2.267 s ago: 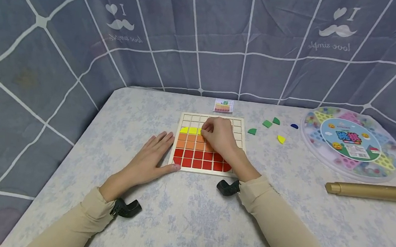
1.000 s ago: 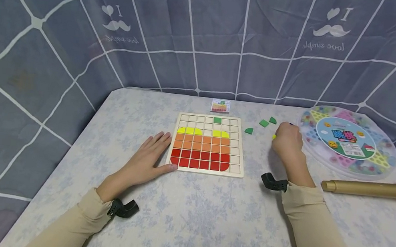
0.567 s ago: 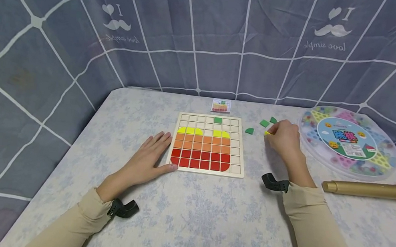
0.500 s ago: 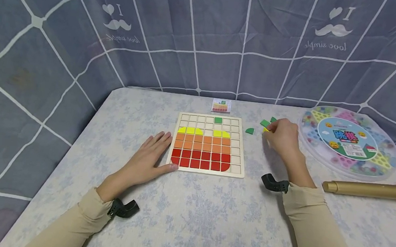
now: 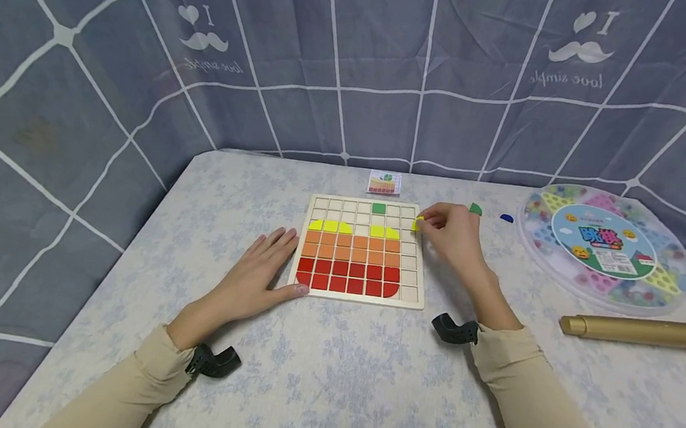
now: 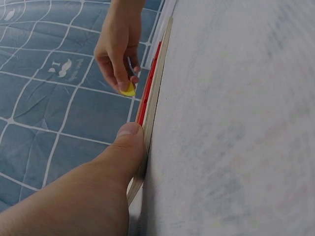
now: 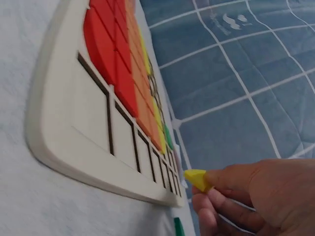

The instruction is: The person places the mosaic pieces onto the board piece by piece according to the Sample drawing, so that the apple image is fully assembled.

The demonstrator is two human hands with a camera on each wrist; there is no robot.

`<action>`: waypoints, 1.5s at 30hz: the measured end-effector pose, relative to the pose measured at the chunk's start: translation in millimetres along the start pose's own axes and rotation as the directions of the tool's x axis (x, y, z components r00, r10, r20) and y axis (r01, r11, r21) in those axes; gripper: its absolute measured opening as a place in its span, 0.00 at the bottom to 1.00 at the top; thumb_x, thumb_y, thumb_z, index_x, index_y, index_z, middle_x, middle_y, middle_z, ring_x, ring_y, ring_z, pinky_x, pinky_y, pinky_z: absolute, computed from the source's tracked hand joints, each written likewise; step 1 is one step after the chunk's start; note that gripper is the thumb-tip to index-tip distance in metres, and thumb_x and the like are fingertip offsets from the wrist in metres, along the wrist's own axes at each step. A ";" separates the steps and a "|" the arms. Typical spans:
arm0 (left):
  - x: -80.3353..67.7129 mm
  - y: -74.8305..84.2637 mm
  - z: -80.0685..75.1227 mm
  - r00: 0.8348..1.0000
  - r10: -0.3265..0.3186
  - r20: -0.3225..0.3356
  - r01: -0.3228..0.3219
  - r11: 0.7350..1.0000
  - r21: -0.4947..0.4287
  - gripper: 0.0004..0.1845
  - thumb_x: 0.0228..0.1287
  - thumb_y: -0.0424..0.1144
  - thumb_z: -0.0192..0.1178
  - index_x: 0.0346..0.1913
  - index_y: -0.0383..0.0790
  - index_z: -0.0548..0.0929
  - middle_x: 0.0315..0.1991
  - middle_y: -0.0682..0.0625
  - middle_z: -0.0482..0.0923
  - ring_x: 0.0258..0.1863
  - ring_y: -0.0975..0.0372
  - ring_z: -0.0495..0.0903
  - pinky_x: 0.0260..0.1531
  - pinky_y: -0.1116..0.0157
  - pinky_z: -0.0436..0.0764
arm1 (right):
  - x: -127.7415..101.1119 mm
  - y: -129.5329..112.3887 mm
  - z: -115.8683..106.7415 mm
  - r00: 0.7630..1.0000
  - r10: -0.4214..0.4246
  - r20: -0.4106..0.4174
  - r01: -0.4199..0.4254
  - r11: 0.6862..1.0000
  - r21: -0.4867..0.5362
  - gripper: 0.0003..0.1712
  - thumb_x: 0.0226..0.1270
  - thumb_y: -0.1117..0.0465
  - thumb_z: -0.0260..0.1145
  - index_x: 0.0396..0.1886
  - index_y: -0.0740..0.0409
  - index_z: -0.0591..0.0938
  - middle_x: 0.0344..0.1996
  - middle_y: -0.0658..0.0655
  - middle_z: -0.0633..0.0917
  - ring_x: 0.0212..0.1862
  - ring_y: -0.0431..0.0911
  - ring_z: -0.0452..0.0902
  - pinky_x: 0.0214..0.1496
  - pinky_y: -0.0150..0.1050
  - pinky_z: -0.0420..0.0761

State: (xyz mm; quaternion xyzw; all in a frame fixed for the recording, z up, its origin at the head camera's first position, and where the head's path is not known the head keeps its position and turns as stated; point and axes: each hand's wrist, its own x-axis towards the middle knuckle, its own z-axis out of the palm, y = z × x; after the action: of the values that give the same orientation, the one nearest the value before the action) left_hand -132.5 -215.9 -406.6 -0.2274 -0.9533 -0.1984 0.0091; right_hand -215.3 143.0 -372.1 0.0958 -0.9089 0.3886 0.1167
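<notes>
Right hand: the right hand (image 5: pixel 455 238) pinches a small yellow piece (image 5: pixel 418 224) between thumb and fingertips, fingers clamped on it, just over the board's edge at 2 o'clock.
Yellow piece: the wrist view shows it held above the frame, not touching it.
Left hand: the left hand (image 5: pixel 260 268) lies flat on the table (image 5: pixel 325 379), fingers straight and slightly apart, thumb pressed against the board's corner at 8 o'clock.
Board: the wooden grid board (image 5: pixel 361 249) holds red, orange and yellow rows, with one green square (image 5: pixel 378 209) at 12 o'clock.
Around: a green piece (image 5: pixel 475 208) and a blue piece (image 5: pixel 506 218) lie toward 2 o'clock; a round game box (image 5: pixel 606 245) and a gold tube (image 5: pixel 644 330) sit at 3 o'clock.
</notes>
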 end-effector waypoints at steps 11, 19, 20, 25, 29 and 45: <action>0.8 -1.5 0.1 1.000 0.004 0.004 -0.004 1.000 0.005 0.53 0.69 0.62 0.66 0.84 0.35 0.55 0.86 0.41 0.51 0.86 0.46 0.46 0.84 0.43 0.44 | 10.0 -17.6 25.9 0.983 0.048 0.177 -0.065 0.993 0.095 0.10 0.74 0.58 0.72 0.45 0.59 0.93 0.40 0.59 0.92 0.42 0.50 0.84 0.42 0.38 0.78; 2.0 -0.2 0.8 1.000 -0.001 0.005 0.001 1.000 0.011 0.54 0.69 0.64 0.65 0.84 0.36 0.55 0.86 0.42 0.51 0.86 0.46 0.46 0.84 0.43 0.44 | 25.6 -28.0 50.2 0.978 -0.041 0.204 0.017 0.993 0.118 0.06 0.72 0.62 0.73 0.44 0.58 0.93 0.38 0.58 0.92 0.40 0.49 0.85 0.46 0.40 0.79; 2.3 0.3 0.7 1.000 -0.001 0.007 0.001 1.000 0.008 0.54 0.69 0.64 0.65 0.84 0.36 0.55 0.86 0.42 0.51 0.86 0.46 0.46 0.84 0.43 0.44 | 25.7 -28.5 52.5 0.977 -0.045 0.206 0.021 0.993 0.115 0.06 0.72 0.62 0.73 0.44 0.58 0.93 0.38 0.57 0.92 0.40 0.49 0.85 0.47 0.41 0.80; 2.2 1.6 -0.3 1.000 -0.011 0.017 0.010 1.000 0.003 0.53 0.69 0.64 0.64 0.84 0.36 0.55 0.86 0.42 0.50 0.86 0.47 0.46 0.84 0.43 0.44 | 21.9 -29.4 59.5 0.978 -0.047 0.202 0.025 0.994 0.110 0.07 0.71 0.61 0.74 0.44 0.58 0.94 0.41 0.57 0.93 0.43 0.50 0.88 0.51 0.45 0.84; 0.5 0.2 -1.5 1.000 -0.019 0.018 0.019 1.000 0.003 0.53 0.70 0.63 0.64 0.85 0.36 0.55 0.86 0.42 0.50 0.86 0.47 0.45 0.84 0.43 0.44 | 18.7 -29.1 63.6 0.974 -0.108 0.199 0.089 0.991 0.101 0.07 0.71 0.64 0.74 0.44 0.58 0.94 0.43 0.58 0.91 0.44 0.51 0.87 0.50 0.46 0.86; 0.7 -2.3 -1.1 1.000 -0.018 0.019 0.018 1.000 0.001 0.54 0.69 0.63 0.65 0.85 0.37 0.53 0.86 0.43 0.48 0.87 0.48 0.44 0.84 0.43 0.43 | 31.4 -11.0 -6.6 0.975 0.072 0.210 -0.055 0.995 -0.086 0.12 0.71 0.65 0.70 0.50 0.66 0.90 0.46 0.67 0.90 0.50 0.60 0.85 0.60 0.56 0.78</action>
State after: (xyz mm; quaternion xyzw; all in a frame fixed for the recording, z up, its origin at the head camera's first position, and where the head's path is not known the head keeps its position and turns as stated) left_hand -134.2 -217.8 -406.3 -0.2206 -0.9555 -0.1958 -0.0016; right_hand -241.4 137.7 -351.2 0.1032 -0.9336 0.3431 0.0101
